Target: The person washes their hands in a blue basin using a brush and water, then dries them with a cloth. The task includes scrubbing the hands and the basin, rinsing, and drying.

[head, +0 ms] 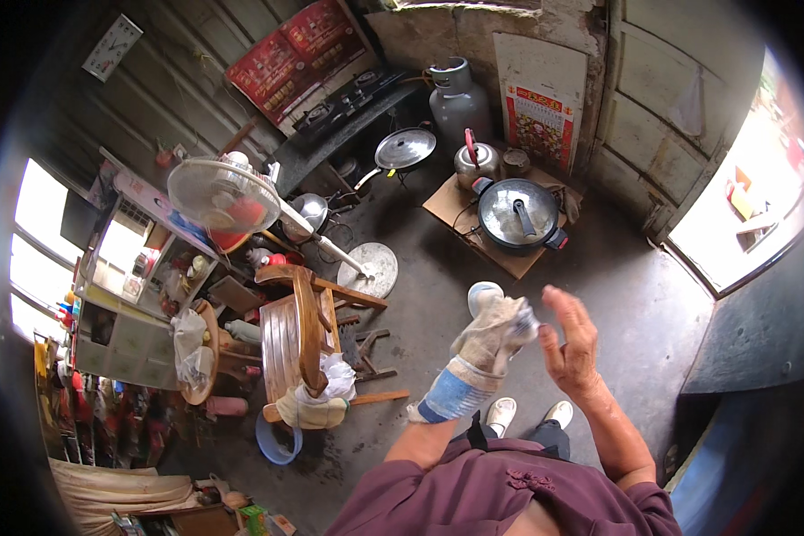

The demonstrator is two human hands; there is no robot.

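Note:
A worn knit work glove with a blue and white cuff point(461, 388) covers my left hand point(492, 335), which is raised in front of my body. Its fingers are bent; whether they hold something is unclear. A small white and pale blue object point(485, 295) shows just beyond the glove, partly hidden by it. Close to the gloved fingertips, my bare right hand point(569, 338) is slightly blurred. Its fingers and thumb are apart, with nothing seen between them. Farther out, a lidded electric pan point(499, 201) stands on a cardboard sheet point(514, 266), beside a metal kettle point(465, 169).
To the left are a wooden chair point(281, 335), a standing fan point(224, 194) with a round base, and a blue bucket point(275, 445). A gas cylinder point(459, 100), a gas stove point(342, 104) and a lidded wok point(405, 149) stand at the back. An open doorway point(744, 208) lies right.

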